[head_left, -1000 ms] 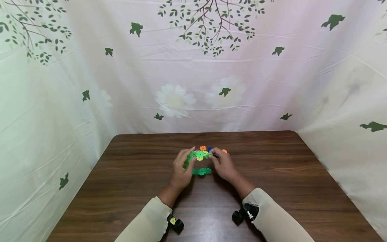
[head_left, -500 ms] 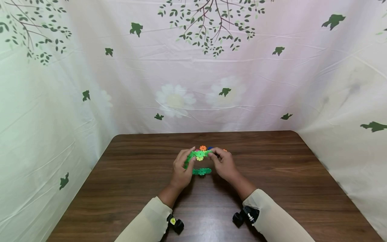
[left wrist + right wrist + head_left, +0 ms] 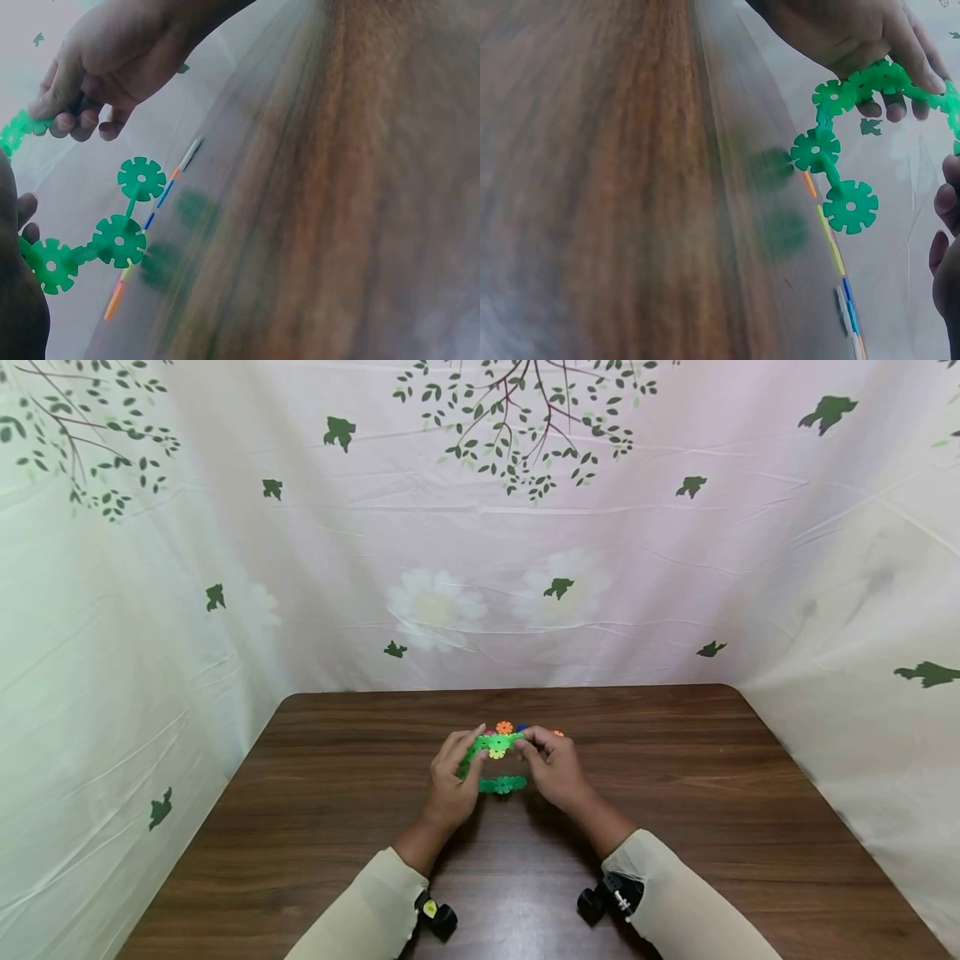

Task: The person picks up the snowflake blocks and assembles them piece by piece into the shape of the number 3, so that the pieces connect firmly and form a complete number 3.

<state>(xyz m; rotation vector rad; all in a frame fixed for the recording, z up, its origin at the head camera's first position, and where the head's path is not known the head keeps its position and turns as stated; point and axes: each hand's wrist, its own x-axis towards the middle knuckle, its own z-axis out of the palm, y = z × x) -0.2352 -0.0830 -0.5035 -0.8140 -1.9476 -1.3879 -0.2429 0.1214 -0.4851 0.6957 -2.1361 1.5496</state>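
A curved chain of green notched flower discs (image 3: 503, 785), linked edge to edge, hangs between the two hands. My left hand (image 3: 452, 777) grips the chain along its left side, thumb in front and fingers behind. In the right wrist view the left hand (image 3: 862, 34) holds the upper stretch of the chain (image 3: 815, 150), and its free end hangs down near the tabletop. My right hand (image 3: 558, 768) pinches the chain's other end between thumb and fingers. The left wrist view shows the right hand (image 3: 120, 67) pinching a light green disc (image 3: 37, 125); its fingertips partly hide it.
Behind the hands lie loose flower discs, among them an orange disc (image 3: 504, 727), a blue disc (image 3: 522, 727) and a yellow disc (image 3: 497, 755). They lie flat on the brown wooden table (image 3: 360, 810). A printed cloth (image 3: 480, 543) hangs beyond the table's far edge.
My right hand has tilted slightly, and the green disc in its fingers has come up level with the end of the chain. The left hand stays nearly still.
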